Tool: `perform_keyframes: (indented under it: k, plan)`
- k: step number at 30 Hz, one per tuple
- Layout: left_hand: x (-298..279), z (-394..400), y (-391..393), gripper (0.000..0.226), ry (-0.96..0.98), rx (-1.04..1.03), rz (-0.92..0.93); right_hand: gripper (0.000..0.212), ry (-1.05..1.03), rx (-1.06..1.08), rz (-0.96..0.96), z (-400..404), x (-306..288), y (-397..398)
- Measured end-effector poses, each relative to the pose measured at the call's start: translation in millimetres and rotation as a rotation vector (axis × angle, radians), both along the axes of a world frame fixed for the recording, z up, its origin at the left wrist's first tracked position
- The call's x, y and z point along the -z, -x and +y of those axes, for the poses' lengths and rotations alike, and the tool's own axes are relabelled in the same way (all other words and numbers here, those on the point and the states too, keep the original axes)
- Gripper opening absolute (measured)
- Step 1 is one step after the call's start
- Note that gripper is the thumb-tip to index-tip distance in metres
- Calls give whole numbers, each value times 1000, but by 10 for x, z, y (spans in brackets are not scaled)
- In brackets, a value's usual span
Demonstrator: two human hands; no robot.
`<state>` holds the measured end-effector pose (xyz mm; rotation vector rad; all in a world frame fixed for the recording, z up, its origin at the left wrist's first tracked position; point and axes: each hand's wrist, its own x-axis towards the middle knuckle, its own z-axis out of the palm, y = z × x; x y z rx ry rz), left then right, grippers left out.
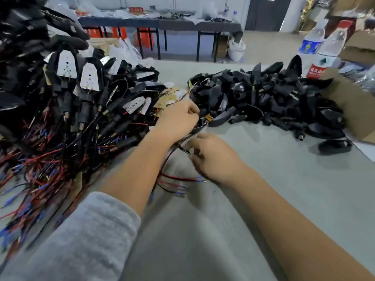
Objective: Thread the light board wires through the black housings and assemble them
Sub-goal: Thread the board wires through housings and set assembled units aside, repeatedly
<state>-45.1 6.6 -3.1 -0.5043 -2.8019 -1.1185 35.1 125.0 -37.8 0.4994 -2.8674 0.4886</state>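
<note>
Your left hand [178, 116] grips the black housing [199, 124]. Your right hand [213, 157] pinches the wires [174, 179] just below it. The wires run toward you.

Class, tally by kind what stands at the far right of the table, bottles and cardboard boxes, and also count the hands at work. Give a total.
Plastic water bottles: 2, the second one red-labelled
Cardboard boxes: 2, the other behind it
Hands: 2, left hand and right hand
Total: 6
</note>
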Motion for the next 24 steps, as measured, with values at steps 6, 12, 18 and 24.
perform_keyframes:
  k: [6, 12, 18, 24]
  plan:
    - [430, 147, -4, 40, 235, -134, 246, 23, -239, 241, -6, 355, -29, 1]
    - [325, -36, 101, 15, -280, -204, 202, 24, -117, 281, -5, 457, -33, -81]
    - [359, -176, 143, 7, -489, -272, 127, 17, -146, 241, -6, 248, 18, 1]
    - [375, -250, 204, 7, -441, -286, 183, 12, -41, 239, -177, 425, -210, 4]
